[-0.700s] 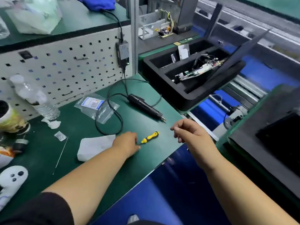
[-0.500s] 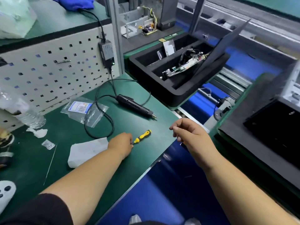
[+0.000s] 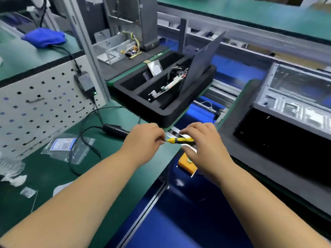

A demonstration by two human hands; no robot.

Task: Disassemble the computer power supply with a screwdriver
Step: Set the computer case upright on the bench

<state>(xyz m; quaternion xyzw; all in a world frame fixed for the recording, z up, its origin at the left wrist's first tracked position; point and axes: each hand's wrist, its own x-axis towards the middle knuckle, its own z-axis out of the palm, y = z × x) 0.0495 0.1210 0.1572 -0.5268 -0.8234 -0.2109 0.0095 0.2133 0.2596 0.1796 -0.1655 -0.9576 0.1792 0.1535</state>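
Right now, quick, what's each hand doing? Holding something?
Left hand: pinching the metal tip end of the yellow screwdriver.
Right hand: fingers curled round the screwdriver's handle, gripping it.

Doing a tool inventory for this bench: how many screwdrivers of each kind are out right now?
Yellow-handled manual screwdriver: 1, held between the left hand and right hand.
Black corded electric screwdriver: 1, lying on the green mat.
Total: 2
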